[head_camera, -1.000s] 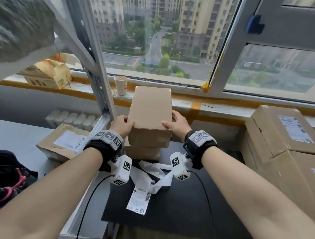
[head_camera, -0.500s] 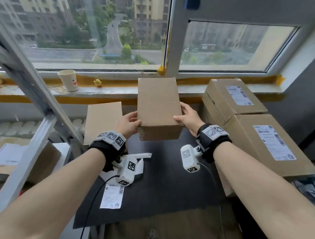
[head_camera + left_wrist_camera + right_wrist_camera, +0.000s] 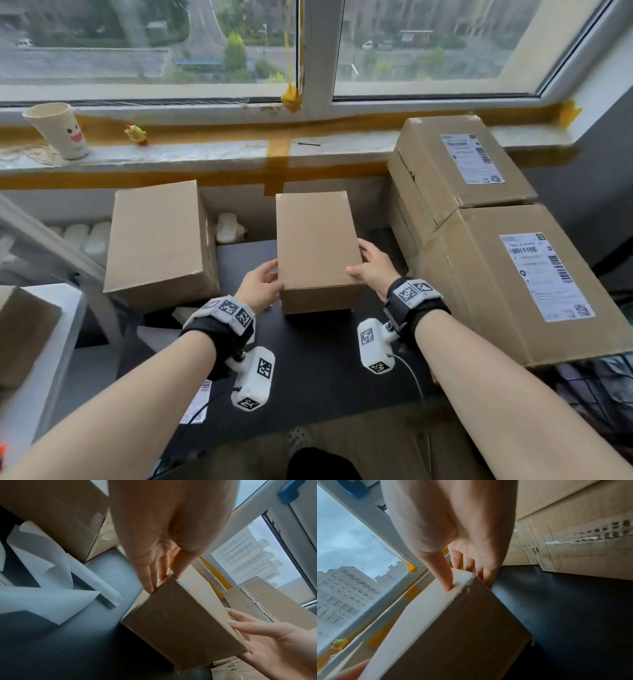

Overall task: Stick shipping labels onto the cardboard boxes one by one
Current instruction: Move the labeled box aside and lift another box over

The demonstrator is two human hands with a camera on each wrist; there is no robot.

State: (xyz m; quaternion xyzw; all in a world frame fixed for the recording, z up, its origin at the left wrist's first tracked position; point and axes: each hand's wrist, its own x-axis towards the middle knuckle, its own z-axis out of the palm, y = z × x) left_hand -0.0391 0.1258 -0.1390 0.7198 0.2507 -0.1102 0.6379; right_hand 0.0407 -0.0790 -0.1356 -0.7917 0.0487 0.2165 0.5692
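A plain unlabelled cardboard box [image 3: 315, 246] [image 3: 180, 622] [image 3: 453, 635] is low over the black table [image 3: 315, 359]; I cannot tell whether its bottom touches. My left hand [image 3: 260, 284] [image 3: 154, 563] presses its left side near the front corner, fingers straight and thumb on the top edge. On the opposite side my right hand [image 3: 373, 263] [image 3: 462, 555] lies flat, thumb on top. A printed shipping label [image 3: 197, 404] lies on the table, partly hidden under my left forearm.
Another plain box [image 3: 157, 236] stands to the left. Two larger boxes [image 3: 455, 205] [image 3: 479, 291] bearing labels crowd the right. Loose backing paper [image 3: 42, 574] lies left of my hands. A paper cup [image 3: 58, 130] and a toy duck [image 3: 136, 133] sit on the windowsill.
Both hands have carried the box off the top of the other box, to the right and down toward the table. The head view has swung right.
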